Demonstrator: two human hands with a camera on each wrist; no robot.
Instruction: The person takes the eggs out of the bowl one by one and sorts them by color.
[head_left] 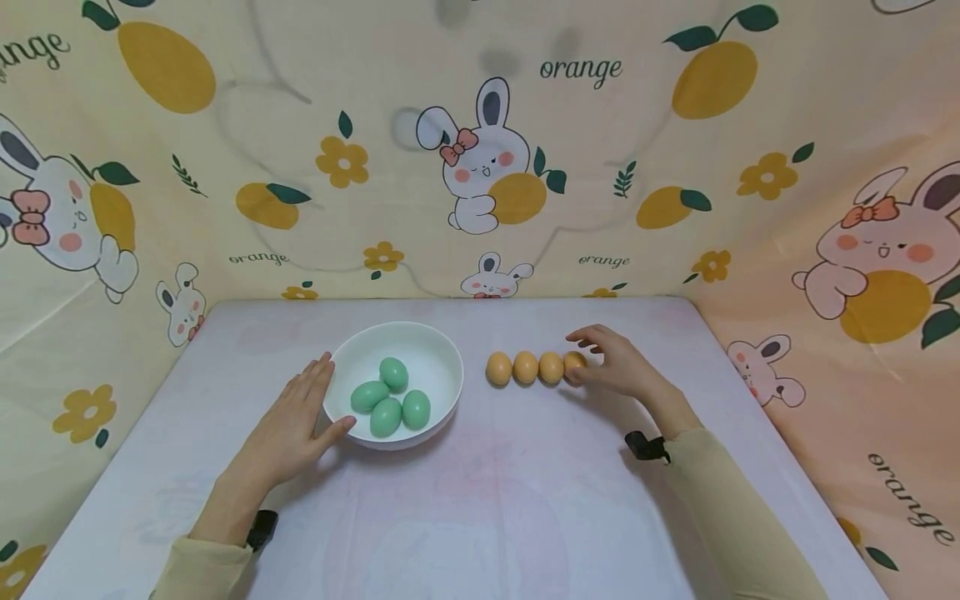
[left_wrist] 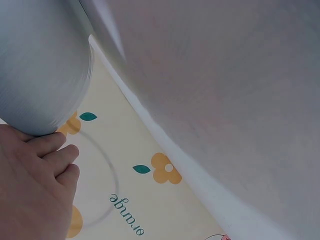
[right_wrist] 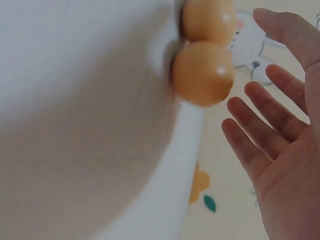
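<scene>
I am holding my right hand [head_left: 621, 364], fingers spread, beside the end brown egg [head_left: 573, 360], risking a clumsy nudge setting the neighbouring brown eggs [head_left: 551, 367] rolling, while my left hand [head_left: 288, 425], fingers straight, is touching the white bowl [head_left: 447, 387]

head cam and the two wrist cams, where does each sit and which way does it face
Head: worn on the head, looking forward and down at the table; left hand, right hand and sleeves show.
Left wrist: worn there, facing the outside of the white bowl; part of the left hand shows.
Right wrist: worn there, facing two brown eggs; the right hand shows.
Head and right wrist share those eggs and that hand.
</scene>
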